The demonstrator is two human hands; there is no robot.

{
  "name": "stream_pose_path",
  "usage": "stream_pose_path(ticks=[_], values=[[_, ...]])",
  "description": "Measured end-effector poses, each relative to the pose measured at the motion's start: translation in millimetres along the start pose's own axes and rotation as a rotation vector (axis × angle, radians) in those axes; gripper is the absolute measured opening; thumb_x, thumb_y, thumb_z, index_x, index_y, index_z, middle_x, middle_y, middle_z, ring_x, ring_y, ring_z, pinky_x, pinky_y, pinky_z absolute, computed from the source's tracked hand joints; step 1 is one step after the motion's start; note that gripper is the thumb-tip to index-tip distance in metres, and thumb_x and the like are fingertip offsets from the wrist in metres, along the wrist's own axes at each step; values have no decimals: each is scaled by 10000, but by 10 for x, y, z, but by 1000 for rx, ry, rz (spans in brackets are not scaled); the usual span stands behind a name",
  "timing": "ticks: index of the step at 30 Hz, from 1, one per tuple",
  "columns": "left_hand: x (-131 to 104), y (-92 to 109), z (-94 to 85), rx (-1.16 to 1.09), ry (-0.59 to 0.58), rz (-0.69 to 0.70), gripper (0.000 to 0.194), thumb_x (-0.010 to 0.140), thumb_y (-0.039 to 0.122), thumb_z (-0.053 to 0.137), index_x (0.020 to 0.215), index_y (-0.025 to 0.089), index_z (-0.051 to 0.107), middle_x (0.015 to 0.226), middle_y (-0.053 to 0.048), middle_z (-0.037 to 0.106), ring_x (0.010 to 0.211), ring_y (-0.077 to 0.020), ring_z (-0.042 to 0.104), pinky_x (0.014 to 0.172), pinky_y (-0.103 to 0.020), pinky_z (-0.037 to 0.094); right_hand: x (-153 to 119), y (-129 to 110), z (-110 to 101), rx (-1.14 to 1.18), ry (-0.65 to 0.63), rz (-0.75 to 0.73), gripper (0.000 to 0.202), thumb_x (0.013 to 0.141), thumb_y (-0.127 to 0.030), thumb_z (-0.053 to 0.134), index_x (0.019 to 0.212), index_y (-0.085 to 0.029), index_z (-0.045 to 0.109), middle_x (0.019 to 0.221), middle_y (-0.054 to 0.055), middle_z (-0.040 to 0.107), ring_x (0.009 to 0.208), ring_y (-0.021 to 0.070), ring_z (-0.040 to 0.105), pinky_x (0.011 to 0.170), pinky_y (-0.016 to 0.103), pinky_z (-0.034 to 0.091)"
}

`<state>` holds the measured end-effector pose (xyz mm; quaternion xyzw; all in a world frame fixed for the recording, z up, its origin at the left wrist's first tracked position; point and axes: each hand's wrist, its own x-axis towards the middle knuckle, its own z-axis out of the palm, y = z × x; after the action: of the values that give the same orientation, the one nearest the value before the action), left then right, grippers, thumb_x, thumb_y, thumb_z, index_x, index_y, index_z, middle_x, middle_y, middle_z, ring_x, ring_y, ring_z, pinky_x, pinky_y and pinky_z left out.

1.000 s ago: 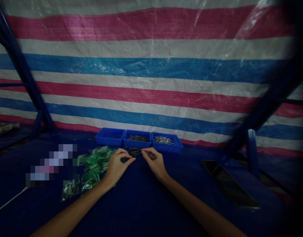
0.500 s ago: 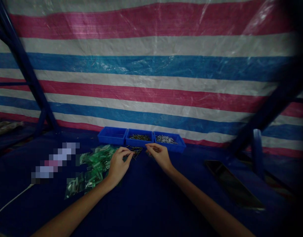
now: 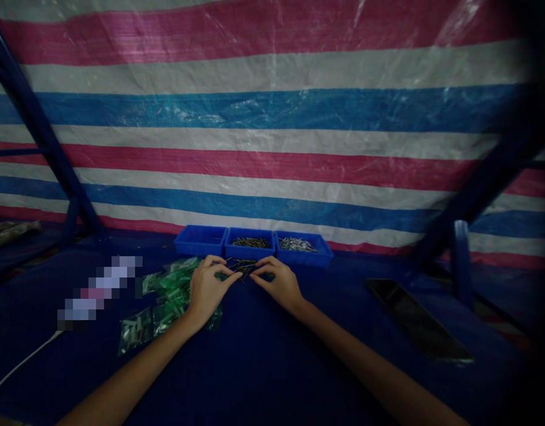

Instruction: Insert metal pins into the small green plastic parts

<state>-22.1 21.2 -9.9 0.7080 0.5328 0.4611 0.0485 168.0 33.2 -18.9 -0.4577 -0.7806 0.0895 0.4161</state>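
A small loose pile of dark and brassy screws (image 3: 242, 265) lies on the blue tabletop in front of the bins. My left hand (image 3: 209, 289) is at its left edge, thumb and forefinger curled together in a pinch near the screws. From the right, my right hand (image 3: 279, 285) reaches the same pile with its thumb and forefinger also nearly meeting. Whatever sits between the fingertips is too small and dark to make out. Beside and partly behind my left hand is a heap of clear and green plastic packets (image 3: 170, 290) with small parts inside.
Three blue bins stand in a row behind the pile: the left bin (image 3: 201, 239), the middle bin (image 3: 250, 251) with brassy screws, the right bin (image 3: 304, 258) with silvery ones. A dark flat phone-like slab (image 3: 418, 319) lies right. A white cable (image 3: 23, 364) runs left. Blue frame posts (image 3: 462, 266) flank the table.
My right hand has moved left and down from in front of the right bin to the screw pile. My left hand stays beside the pile, slightly shifted. The view has tilted a little.
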Motion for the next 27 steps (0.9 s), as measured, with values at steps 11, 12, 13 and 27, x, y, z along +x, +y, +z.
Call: stream_pose_path(ticks=[11,12,13,27], values=[[28,-111,32,71,-114,96,134,769,290,572,751,227,688,842,-28,611,798,-181,549,746,-338,412,-61,-19,58,-109,-34,-81,107,790,-238,562,805,-218,666,898,39,612,850,183,561,770,341,447],[24,-107,35,94,-134,108,145,782,284,554,764,226,686,849,-29,611,805,-185,546,746,-344,406,-64,-20,65,-116,-39,-92,120,801,-233,546,819,-213,663,902,40,610,850,182,558,773,342,445],[19,-99,35,123,-153,119,157,793,281,538,777,226,684,859,-31,609,816,-190,541,745,-350,398,-67,-22,71,-123,-46,-102,132,811,-230,531,831,-209,659,908,42,608,851,182,556,775,343,443],[-78,-115,57,322,-235,217,135,775,230,528,861,212,630,1034,-83,514,980,-259,444,783,-402,350,-84,-89,64,-113,-73,-164,173,826,-178,468,911,-199,617,954,64,593,894,191,545,799,362,424]])
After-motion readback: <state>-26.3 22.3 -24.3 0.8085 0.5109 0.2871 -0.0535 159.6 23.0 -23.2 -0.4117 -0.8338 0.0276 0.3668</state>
